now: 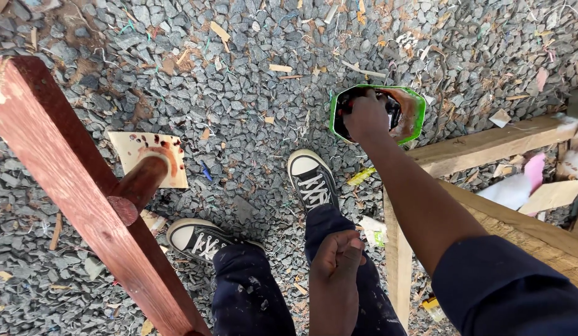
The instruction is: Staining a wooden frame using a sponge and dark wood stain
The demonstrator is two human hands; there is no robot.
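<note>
Reaching R hand (365, 116) into green can (415, 99), fingers hidden; L hand (336, 254) fisted on thigh.

Right hand reaching into a green container on a gravel yard

The person's right hand (365, 115) is dipping into a green-rimmed container (413, 112) sitting on the grey gravel (239, 81), its inside smeared reddish brown, while the left hand (336, 254) is resting loosely curled against the dark trouser leg (326, 224). A red-stained wooden frame (65, 186) is standing at the left, one leg touching a spattered board scrap (130, 149), and bare timber planks (488, 146) are lying at the right beside black-and-white sneakers (312, 179).
</note>
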